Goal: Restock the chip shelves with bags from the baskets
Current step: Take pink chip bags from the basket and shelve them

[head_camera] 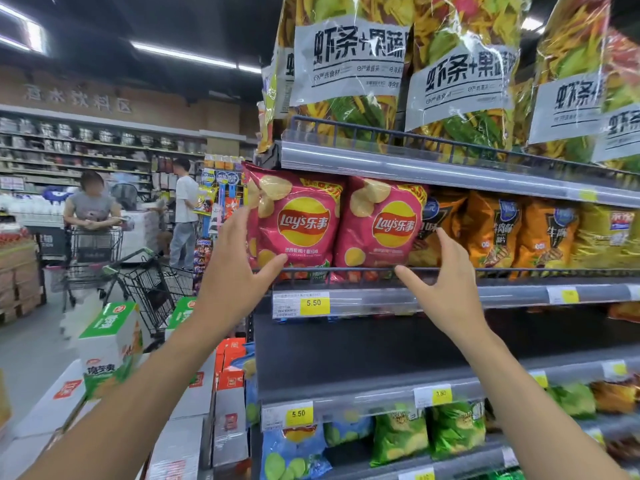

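1. Bright shop lights shine over a snack aisle, and a tall shelf rack (433, 169) fills the right side.
2. Two pink Lay's chip bags stand up straight, side by side, at the left end of the middle shelf. The left pink bag (298, 226) and the right pink bag (381, 226) sit behind a thin black rail (349, 270).
3. The left hand (239, 268) is spread wide open at the left pink bag. Its fingers lie up along the bag's left edge and its thumb touches the bottom front. It grips nothing.
4. The right hand (446, 289) is open too, with straight fingers by the right pink bag's right edge and its thumb near the rail. I cannot tell if it touches the bag.
5. A yellow price tag (313, 303) saying 5.50 hangs just under the bags.
6. Orange chip bags (491, 233) stand further right on the same shelf. Big clear snack bags (349, 64) sit on the top shelf. Green chip bags (398, 438) lie lower down.
7. Off to the left stand a black shopping cart (149, 282) and white-and-green boxes (110, 341). Far back, a person in a grey shirt (91, 209) leans on another cart.
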